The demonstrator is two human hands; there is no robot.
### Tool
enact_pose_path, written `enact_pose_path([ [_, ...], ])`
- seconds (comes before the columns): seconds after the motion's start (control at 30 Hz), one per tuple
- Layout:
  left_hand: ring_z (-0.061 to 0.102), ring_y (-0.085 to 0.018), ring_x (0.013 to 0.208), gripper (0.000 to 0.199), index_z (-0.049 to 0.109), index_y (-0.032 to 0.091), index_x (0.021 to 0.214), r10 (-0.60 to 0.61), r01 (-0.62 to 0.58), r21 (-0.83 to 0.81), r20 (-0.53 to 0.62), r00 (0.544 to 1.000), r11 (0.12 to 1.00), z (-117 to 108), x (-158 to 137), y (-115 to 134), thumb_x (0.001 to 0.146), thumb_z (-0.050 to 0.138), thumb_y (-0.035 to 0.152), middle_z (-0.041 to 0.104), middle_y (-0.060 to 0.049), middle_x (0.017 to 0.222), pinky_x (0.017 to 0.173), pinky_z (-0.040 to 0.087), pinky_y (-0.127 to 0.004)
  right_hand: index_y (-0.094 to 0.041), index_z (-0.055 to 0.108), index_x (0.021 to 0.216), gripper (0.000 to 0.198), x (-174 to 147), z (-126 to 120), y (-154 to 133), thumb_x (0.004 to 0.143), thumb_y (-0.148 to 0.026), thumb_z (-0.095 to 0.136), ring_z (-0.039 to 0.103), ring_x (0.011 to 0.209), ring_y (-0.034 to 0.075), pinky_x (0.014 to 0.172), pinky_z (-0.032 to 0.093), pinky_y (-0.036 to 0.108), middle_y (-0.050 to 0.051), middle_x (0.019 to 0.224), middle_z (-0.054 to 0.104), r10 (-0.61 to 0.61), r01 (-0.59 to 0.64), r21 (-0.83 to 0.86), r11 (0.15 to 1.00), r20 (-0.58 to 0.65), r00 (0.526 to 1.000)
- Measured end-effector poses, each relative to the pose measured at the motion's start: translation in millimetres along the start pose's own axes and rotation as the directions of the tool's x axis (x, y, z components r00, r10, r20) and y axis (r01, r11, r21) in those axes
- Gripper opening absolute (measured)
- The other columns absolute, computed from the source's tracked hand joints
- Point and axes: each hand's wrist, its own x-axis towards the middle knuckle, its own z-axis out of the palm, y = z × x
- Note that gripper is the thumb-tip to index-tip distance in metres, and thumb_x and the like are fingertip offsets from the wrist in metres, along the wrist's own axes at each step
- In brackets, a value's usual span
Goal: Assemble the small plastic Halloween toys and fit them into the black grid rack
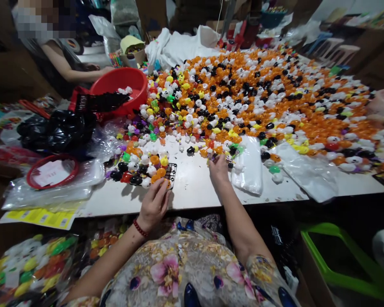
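Left hand pinching at black plastic grid of multicoloured plastic toys, near front edge of white table; right hand curling at toy heap, holds unclear. Grid tilting, toys could be spilling.

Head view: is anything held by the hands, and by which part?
The left hand touches orange toys at the black grid; the right hand touches small toys. Whether either grip holds one cannot be told.

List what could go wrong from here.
Small plastic toys heaped on the black grid could roll off if the left hand nudges them, perhaps over the nearby front edge of the white table.

The right hand might brush and shift the clear plastic bags beside it.
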Motion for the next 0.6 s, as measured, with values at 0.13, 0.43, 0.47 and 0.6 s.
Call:
enact_pose_path([
  [0.13, 0.067, -0.021, 0.108, 0.046, 0.048, 0.023, 0.14, 0.019, -0.019, 0.007, 0.041, 0.999, 1.0, 11, 10, -6, 0.096, 0.048, 0.013, 0.065, -0.013, 0.119, 0.092, 0.06, -0.036, -0.016, 0.049, 0.107, 0.031, -11, 8, -5, 0.078, -0.022, 0.054, 0.06, 0.076, 0.025, 0.071, 0.048, 0.037, 0.011, 0.088, 0.064, -0.028, 0.029, 0.022, 0.999, -0.017, 0.999],
  [0.43, 0.068, -0.019, 0.103, 0.049, 0.051, 0.023, 0.138, 0.05, -0.048, -0.059, 0.034, 0.998, 0.997, 10, 17, -10, 0.091, 0.053, 0.008, 0.068, -0.011, 0.112, 0.09, 0.058, -0.03, -0.019, 0.063, 0.101, 0.024, -63, 22, -8, 0.084, -0.017, 0.046, 0.061, 0.088, 0.024, 0.081, 0.05, 0.035, 0.009, 0.094, 0.064, -0.46, 0.465, 0.004, 0.885, 0.144, 0.876],
  [0.47, 0.068, -0.019, 0.102, 0.05, 0.05, 0.024, 0.139, 0.038, -0.036, -0.06, 0.037, 0.999, 0.998, 9, 18, -8, 0.092, 0.053, 0.009, 0.067, -0.01, 0.111, 0.09, 0.058, -0.03, -0.019, 0.064, 0.099, 0.023, -65, 24, -9, 0.085, -0.017, 0.046, 0.061, 0.087, 0.023, 0.081, 0.05, 0.034, 0.009, 0.093, 0.065, -0.473, 0.48, 0.004, 0.877, 0.175, 0.863],
  [0.6, 0.066, -0.02, 0.104, 0.052, 0.045, 0.024, 0.142, -0.016, 0.018, -0.042, 0.053, 0.998, 0.999, 3, 21, -3, 0.093, 0.054, 0.011, 0.065, -0.011, 0.112, 0.089, 0.059, -0.031, -0.019, 0.064, 0.1, 0.022, -74, 31, -16, 0.086, -0.015, 0.048, 0.062, 0.087, 0.022, 0.081, 0.05, 0.033, 0.008, 0.094, 0.067, -0.495, 0.502, 0.053, 0.863, 0.288, 0.82],
])
